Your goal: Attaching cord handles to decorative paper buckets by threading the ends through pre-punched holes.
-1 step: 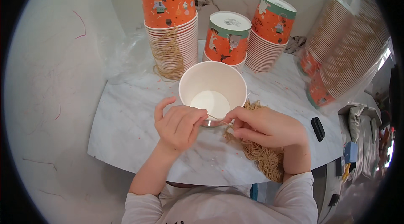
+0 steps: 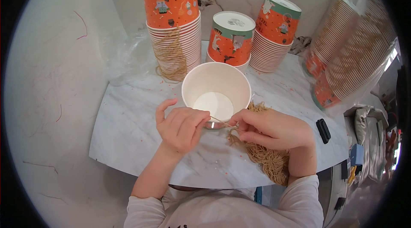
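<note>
Left hand [image 2: 180,129] closed at the fingertips on one end of a short tan strand [image 2: 220,121], outermost finger lifted clear. Right hand [image 2: 274,129] curled, thumb and forefinger apparently pinching the same strand; exact contact partly hidden by the fingers. Strand ran nearly straight between them, across the near rim of an open white tub [image 2: 216,74]. Could not tell whether it touched the rim.

Judged best practice here: light, even tension, pinches close together, so the thin cord neither slipped nor twisted. Wrists were best kept off the tub; it looked light and likely to slide if nudged.

Beside and under the right hand and forearm lay a loose tan string bundle [image 2: 269,163] on the marbled bench [image 2: 141,142]. Snagging seemed the main risk; drawing single strands away slowly would suit.

Farther out, behind the tub: an orange-and-green tub stack [image 2: 171,5] with string loops [image 2: 169,56] hanging down its side, a middle stack [image 2: 233,46], a right-hand stack [image 2: 280,22]. Plastic-wrapped stacks [image 2: 355,52] leaned at far right, well clear of both hands.
</note>
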A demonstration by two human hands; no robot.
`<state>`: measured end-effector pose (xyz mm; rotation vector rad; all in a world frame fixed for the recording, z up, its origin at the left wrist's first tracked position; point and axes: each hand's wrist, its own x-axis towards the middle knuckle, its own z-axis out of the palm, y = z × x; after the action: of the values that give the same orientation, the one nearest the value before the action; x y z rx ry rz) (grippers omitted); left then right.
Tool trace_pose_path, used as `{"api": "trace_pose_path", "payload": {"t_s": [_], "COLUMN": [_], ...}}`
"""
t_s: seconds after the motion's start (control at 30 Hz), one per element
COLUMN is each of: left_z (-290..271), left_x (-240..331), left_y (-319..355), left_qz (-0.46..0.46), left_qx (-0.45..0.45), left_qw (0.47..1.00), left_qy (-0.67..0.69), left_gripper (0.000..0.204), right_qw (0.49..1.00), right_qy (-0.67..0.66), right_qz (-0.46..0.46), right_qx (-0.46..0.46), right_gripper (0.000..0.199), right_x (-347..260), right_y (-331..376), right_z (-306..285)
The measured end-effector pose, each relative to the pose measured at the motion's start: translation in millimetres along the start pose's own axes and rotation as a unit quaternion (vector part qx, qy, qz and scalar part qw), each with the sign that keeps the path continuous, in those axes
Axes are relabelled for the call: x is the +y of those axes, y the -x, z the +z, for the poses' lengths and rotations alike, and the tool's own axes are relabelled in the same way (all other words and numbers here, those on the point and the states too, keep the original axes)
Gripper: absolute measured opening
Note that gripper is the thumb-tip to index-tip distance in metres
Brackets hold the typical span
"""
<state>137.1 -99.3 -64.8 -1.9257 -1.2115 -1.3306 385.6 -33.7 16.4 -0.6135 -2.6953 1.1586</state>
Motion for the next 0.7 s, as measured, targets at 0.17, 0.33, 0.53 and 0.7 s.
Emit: {"api": "trace_pose_path", "payload": {"t_s": [0.17,0.33,0.53,0.7], "left_z": [-10,-28,-15,2], "left_x": [-30,-65,-33,-17], "left_y": [0,-5,-3,7], "left_qz": [-0.059,-0.297,-0.306,-0.218], "left_qx": [0.101,0.317,0.234,0.074], "left_qw": [0.991,0.896,0.909,0.947], "left_qy": [-0.064,0.096,0.156,0.222], "left_gripper": [0.008,0.009,0.007,0.023], "right_qw": [0.992,0.992,0.971,0.903], "right_qy": [0.027,0.079,0.108,0.166], "right_qz": [0.038,0.018,0.108,0.296], "right_qx": [-0.116,-0.095,0.186,0.265], "right_gripper": [0.027,0.023,0.015,0.017], "right_x": [-10,-10,8,29], "right_y": [12,21,63,71], "right_z": [-9,-16,-65,-84]}}
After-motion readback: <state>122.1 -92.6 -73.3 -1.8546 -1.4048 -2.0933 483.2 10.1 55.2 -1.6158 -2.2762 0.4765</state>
